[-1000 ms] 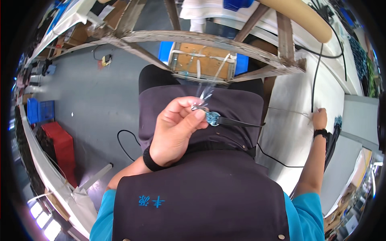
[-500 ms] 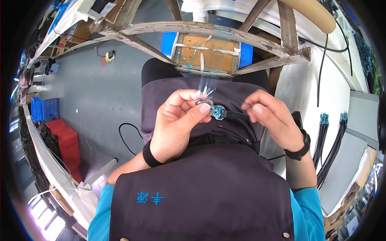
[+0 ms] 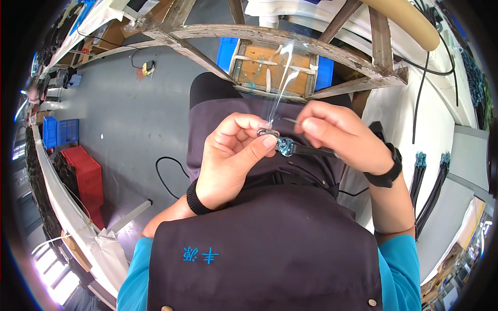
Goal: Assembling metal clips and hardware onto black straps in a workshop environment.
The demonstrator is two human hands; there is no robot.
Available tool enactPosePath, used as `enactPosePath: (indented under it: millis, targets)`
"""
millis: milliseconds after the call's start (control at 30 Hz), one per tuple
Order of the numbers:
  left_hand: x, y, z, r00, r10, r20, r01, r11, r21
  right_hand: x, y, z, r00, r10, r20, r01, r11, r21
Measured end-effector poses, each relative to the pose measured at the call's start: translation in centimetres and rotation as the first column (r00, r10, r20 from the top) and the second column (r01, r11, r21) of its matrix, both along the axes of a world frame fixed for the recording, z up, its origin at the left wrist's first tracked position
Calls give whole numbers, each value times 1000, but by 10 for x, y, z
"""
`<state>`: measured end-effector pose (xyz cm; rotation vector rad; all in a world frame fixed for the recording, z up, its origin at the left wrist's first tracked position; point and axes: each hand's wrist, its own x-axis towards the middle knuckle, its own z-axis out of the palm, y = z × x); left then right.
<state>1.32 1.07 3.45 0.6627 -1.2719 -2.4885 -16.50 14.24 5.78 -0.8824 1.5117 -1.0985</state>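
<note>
My left hand [image 3: 236,150] pinches a dark metal ring [image 3: 263,133] at the end of a black strap [image 3: 314,150]. Beside the thumb, a shiny teal-blue binding [image 3: 285,146] wraps the strap end. Clear, glossy strands or film [image 3: 285,78] rise from the fingertips toward the wooden frame. My right hand [image 3: 337,132] has thumb and forefinger pressed together on a thin needle-like tool [image 3: 290,121], its tip pointing left at the strands. Its lower fingers hang close over the strap, and whether they touch it I cannot tell.
Ahead stands a worn wooden frame [image 3: 259,33] with a wooden panel [image 3: 275,67] beyond it. Several black straps with teal ends [image 3: 433,181] lie on the white surface to the right. A red crate [image 3: 85,179] and blue bins [image 3: 59,132] are at the left.
My right hand has moved left and slightly up, bringing the needle-like tool near the left fingertips. The clear strands now stand taller and show brighter. My left hand keeps its pinch.
</note>
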Motion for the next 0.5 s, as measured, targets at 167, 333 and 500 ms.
enactPosePath:
  millis: [167, 333, 500]
  targets:
    - [3, 0, -1, 1000, -24, 11, 24, 998, -61, -5, 6, 8, 993, -6, 116, -1, 998, 65]
    - [3, 1, 0, 999, -30, -13, 29, 997, -74, 1, -9, 6, 994, 60, 88, -60, 998, -3]
    - [4, 1, 0, 997, -70, -41, 68, 997, -35, 6, -20, 4, 983, 112, 148, -108, 994, -34]
